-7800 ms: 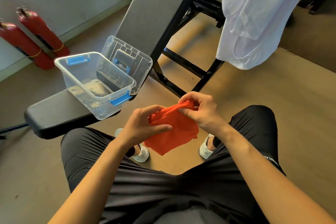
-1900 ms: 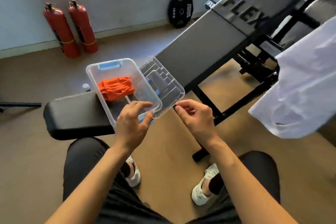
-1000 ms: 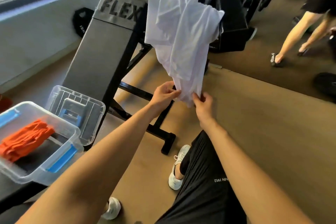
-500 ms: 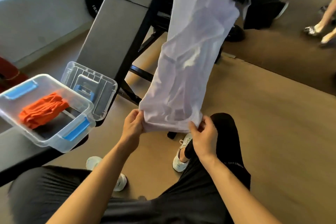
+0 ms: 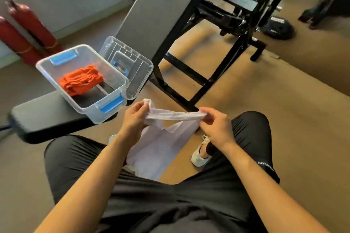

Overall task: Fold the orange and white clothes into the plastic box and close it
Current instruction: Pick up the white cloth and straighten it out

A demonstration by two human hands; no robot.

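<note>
Left hand (image 5: 135, 119): grip clamped on white garment (image 5: 161, 143).
Right hand (image 5: 217, 126): likewise, other corner.
Box (image 5: 121, 89): near left, orange garment (image 5: 81, 78) inside.
Advice: keep edge taut, halve evenly.

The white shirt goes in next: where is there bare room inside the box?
Free: the plastic box floor at its near end, between the orange cloth and the near blue latch. Crowded: the far half, under the orange cloth.

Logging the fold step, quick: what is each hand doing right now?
Left hand: closed, pinching one end of the white garment.
Right hand: closed, pinching the garment's other end.
</note>
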